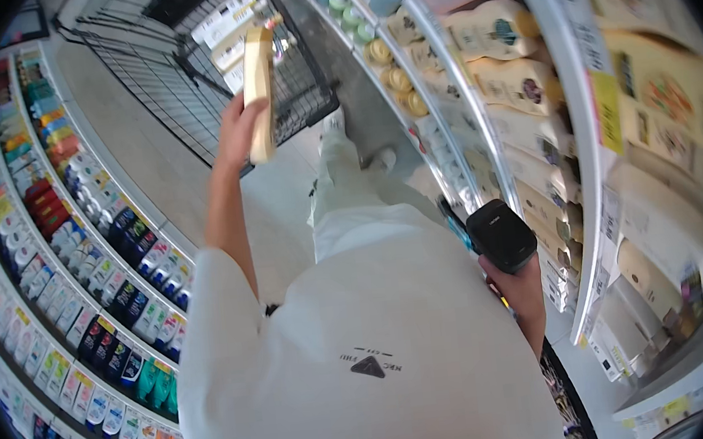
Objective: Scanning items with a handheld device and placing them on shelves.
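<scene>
My left hand (pixel 240 132) grips the near part of a pale yellow pack (pixel 260 92), long and narrow from this angle; whether it is a bottle or a box, I cannot tell. The pack is over or in front of the near end of a black wire shopping cart (pixel 307 90). Inside the cart lie several white and cream packs (pixel 228 31) bearing print. On the other side, my right hand (pixel 521 289) holds a black handheld device (pixel 501 235), which looks like a barcode scanner, beside the right-hand shelves. My fingers are partly hidden under it.
Shelves of cream and white bottles (pixel 504 87) rise close on my right, with metal price rails (pixel 599 151) jutting out. Long shelves (pixel 95 288) of tubes and bottles line the left. Grey floor (pixel 271 208) runs between, with my shoe (pixel 334 121) near the cart.
</scene>
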The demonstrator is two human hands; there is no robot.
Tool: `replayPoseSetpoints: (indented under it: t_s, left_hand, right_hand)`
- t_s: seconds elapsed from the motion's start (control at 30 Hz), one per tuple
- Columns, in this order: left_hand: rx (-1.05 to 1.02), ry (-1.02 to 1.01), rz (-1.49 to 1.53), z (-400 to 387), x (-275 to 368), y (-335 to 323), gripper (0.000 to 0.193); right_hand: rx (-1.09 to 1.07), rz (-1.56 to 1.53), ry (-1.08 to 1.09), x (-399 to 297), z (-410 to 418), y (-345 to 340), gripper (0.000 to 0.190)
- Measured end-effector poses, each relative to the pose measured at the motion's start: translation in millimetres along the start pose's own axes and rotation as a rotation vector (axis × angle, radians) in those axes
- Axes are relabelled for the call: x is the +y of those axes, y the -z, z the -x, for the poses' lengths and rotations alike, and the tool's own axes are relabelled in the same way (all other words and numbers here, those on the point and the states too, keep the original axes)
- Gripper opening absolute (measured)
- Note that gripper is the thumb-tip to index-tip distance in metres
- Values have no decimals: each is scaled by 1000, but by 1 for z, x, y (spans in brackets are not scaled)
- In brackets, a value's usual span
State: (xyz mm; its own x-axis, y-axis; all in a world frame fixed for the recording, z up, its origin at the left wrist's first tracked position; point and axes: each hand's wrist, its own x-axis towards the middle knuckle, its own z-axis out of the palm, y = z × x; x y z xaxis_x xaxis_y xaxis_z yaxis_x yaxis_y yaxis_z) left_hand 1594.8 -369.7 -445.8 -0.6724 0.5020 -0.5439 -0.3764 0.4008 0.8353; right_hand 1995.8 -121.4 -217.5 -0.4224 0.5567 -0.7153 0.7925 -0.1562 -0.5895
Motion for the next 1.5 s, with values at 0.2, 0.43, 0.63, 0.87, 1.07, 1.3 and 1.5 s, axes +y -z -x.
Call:
replayPoseSetpoints:
  t_s: [0.2, 0.43, 0.63, 0.87, 1.07, 1.3, 1.5]
  left_hand:
    - [-615, -292, 1071, 142, 132, -137, 91]
    - [-577, -716, 794, 211, 209, -227, 110]
    - [-721, -761, 774, 232, 233, -250, 109]
    - [-529, -878, 553, 215, 236, -249, 88]
    - [-414, -1084, 304, 196, 294, -273, 81]
    - [-297, -1082, 267, 178, 296, -324, 98]
    - [15, -1527, 69, 138, 289, -361, 98]
  right_hand:
    - [-121, -189, 376, -19, 53, 45, 44]
    - [-300, -423, 715, -8, 107, 90, 47]
    - [-325, -538, 710, 15, 120, 101, 39]
    - [-253, -561, 779, 28, 122, 101, 37]
    - [-100, -685, 635, 67, 92, 78, 31]
    - [101, -636, 469, 77, 68, 50, 22]
    - [205, -595, 426, 66, 74, 43, 22]
